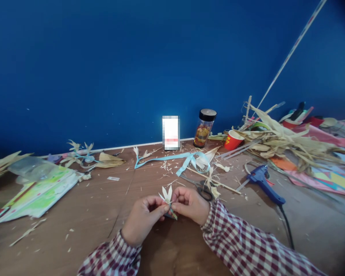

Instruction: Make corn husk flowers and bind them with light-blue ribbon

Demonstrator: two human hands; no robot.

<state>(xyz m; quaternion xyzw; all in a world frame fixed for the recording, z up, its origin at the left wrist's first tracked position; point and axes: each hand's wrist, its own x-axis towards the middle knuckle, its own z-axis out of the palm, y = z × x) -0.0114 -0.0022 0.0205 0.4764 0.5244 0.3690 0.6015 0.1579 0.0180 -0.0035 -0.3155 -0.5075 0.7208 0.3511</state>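
My left hand [142, 220] and my right hand [191, 204] meet low over the brown table [103, 214] and pinch a small corn-husk flower [167, 194] between their fingertips. Its pale pointed petals stick up above my fingers; a short wrapped stem pokes out below. Both sleeves are red-and-white checked. Scissors [199, 187] lie just behind my right hand, partly hidden by it.
A light blue ribbon [172, 158] lies behind the hands amid husk scraps. A blue glue gun [265, 184] with a black cord lies to the right. Behind stand a black-lidded jar [204, 128], a red cup [232, 140] and a husk pile [281, 143]. Green papers [37, 193] lie left.
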